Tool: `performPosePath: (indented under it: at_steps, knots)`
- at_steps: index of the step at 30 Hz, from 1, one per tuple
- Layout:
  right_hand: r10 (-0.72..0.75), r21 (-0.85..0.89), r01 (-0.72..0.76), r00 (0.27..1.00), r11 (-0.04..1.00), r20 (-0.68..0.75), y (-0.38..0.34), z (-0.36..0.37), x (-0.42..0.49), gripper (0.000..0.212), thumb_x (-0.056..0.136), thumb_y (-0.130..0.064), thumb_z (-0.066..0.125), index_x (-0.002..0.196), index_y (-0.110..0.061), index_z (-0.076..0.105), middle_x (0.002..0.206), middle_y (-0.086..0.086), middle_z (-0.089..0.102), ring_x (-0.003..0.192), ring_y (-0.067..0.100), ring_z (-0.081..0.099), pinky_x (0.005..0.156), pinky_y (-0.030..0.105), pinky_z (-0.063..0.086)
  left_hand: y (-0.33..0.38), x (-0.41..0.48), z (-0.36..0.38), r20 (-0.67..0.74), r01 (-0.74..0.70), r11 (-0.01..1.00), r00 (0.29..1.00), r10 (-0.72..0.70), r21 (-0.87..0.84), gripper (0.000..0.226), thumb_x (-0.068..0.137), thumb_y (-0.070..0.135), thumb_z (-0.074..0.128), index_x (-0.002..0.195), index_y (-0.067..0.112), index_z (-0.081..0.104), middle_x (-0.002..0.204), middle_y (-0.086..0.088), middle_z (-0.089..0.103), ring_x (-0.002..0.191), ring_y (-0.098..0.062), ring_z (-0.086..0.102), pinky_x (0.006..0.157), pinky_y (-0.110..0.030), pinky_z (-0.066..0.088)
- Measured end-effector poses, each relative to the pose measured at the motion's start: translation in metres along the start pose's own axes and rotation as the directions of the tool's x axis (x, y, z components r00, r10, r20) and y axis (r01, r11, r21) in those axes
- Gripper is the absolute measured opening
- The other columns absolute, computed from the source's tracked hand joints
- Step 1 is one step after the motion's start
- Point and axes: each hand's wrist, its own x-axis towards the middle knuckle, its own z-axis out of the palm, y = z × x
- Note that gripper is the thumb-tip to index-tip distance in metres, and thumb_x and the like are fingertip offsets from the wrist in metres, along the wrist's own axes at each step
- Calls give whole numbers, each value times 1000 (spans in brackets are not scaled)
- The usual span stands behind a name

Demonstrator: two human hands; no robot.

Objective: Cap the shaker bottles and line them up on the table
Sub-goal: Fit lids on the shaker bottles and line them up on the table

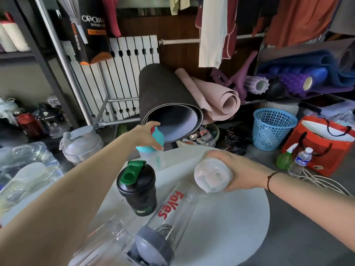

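Note:
On the round white table (240,217) a black shaker bottle (137,191) with a green flip cap stands upright. Behind it, at the table's far edge, is a frosted bottle with a teal lid (151,150); my left hand (146,136) grips that lid from above. My right hand (236,171) holds a frosted white bottle (212,174) tilted, its round end toward the camera, above the table. A clear bottle with red lettering and a grey cap (169,217) is nearest to me, with a wire ball inside. A clear uncapped bottle (107,240) lies at lower left.
A grey-lidded shaker (81,144) stands off the table at left. Rolled mats (169,104) lean behind the table. On the floor to the right are a blue basket (272,129), a red bag (322,144), a green spray bottle (286,158) and a water bottle (301,160).

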Motion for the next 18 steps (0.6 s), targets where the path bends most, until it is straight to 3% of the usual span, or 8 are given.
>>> performPosePath:
  at_steps: [5, 7, 9, 11, 14, 16, 18]
  knots:
    - [135, 193, -99, 973, 976, -187, -3, -5, 19, 94, 51, -34, 90, 129, -43, 37, 122, -22, 48, 113, 5, 50, 97, 28, 43, 1, -1, 0, -8, -3, 1000, 1000, 3, -7, 100, 63, 26, 86, 143, 44, 28, 136, -8, 38, 114, -34, 46, 73, -46, 59]
    - [260, 355, -164, 935, 920, -242, 1, -8, 34, 91, 49, -40, 90, 124, -45, 39, 120, -19, 56, 108, 7, 55, 94, 32, 47, 4, 0, 2, -57, -32, 999, 998, 30, -33, 99, 63, 26, 86, 143, 41, 29, 134, -6, 40, 111, -30, 47, 68, -40, 57]
    - [370, 526, -187, 890, 829, -267, 8, -12, 52, 89, 44, -49, 89, 123, -43, 48, 119, -14, 64, 109, 9, 61, 95, 38, 52, 10, 3, 2, -122, -64, 995, 991, 54, -81, 100, 62, 27, 87, 144, 35, 29, 131, -4, 43, 108, -27, 47, 73, -36, 54]
    - [455, 680, -173, 852, 713, -260, 12, -18, 68, 74, 52, -38, 90, 119, -33, 58, 115, -7, 69, 108, 14, 64, 90, 39, 55, 17, 7, 0, -166, -96, 990, 983, 78, -102, 102, 61, 29, 88, 144, 29, 29, 130, -3, 46, 108, -24, 48, 84, -34, 48]
    - [535, 808, -201, 830, 554, -160, 12, -28, 89, 46, 71, -18, 82, 111, -27, 62, 108, -1, 69, 101, 18, 64, 67, 29, 53, 30, 14, -4, -160, -139, 989, 979, 129, -57, 96, 59, 33, 89, 138, 25, 35, 127, -1, 50, 111, -22, 51, 86, -32, 46]
    - [570, 808, -260, 814, 529, -111, 13, -26, 101, 52, 62, -28, 84, 109, -30, 63, 105, -3, 70, 101, 20, 65, 71, 34, 57, 36, 19, -3, -127, -152, 988, 981, 148, -28, 89, 59, 34, 88, 132, 25, 38, 124, -1, 51, 109, -22, 52, 83, -32, 48]
    - [586, 783, -306, 805, 542, -91, 15, -20, 110, 72, 44, -44, 85, 112, -34, 63, 108, -6, 70, 104, 20, 65, 79, 46, 59, 40, 23, 1, -92, -152, 988, 984, 150, -10, 88, 59, 35, 88, 132, 27, 38, 124, -1, 47, 109, -23, 52, 82, -35, 52]
